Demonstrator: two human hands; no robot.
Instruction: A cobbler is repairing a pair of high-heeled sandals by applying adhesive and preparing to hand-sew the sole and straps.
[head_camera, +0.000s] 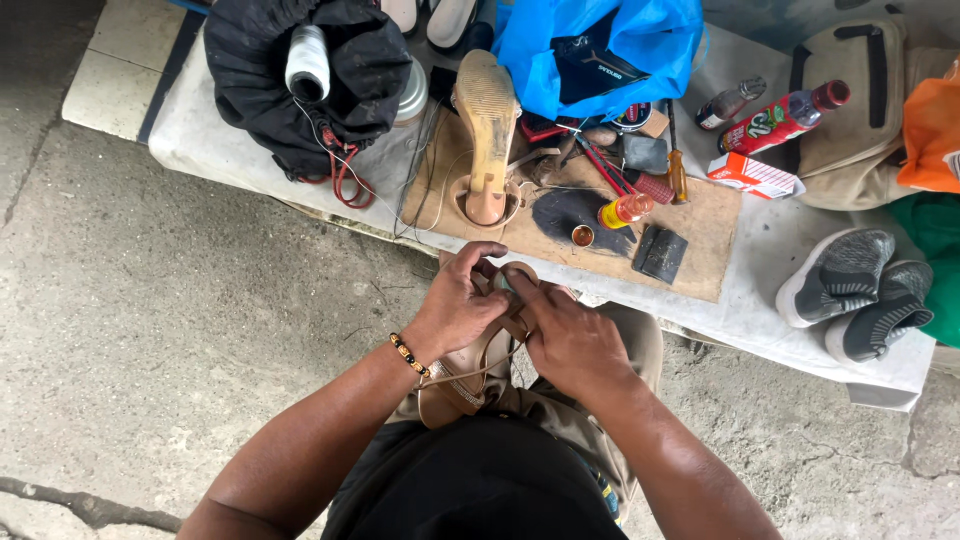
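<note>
Gripping a tan strappy sandal (462, 378) that rests on the lap, the two hands meet at its upper end: the left hand (455, 305), with a beaded bracelet (409, 356) at the wrist, curls over the top from the left, and the right hand (570, 335) closes in from the right, thumb and fingers pinched around the same spot, so that both are clamped on the shoe and touching each other. What lies under the fingers is hidden (a thin strap or thread seems to run across the sandal below them), so I judge this to be close hand work on the strap or heel end, somewhere in the middle of a repair; the next move would call for a steady hold by one hand while the other works the small part, with a tool fetched from the board if one is needed. Just beyond the hands lies a brown work board (715, 225) on a pale covered bench (760, 300), bearing the matching sandal (487, 135) turned sole up, a small yellow glue bottle (625, 210), a dark rubber sole piece (570, 215) and a red-handled tool (645, 183). Farther back sit a black bag (260, 70) with a white thread spool (307, 60), a blue plastic bag (600, 45), a red drink bottle (785, 118), and grey sneakers (860, 290) to the right.
</note>
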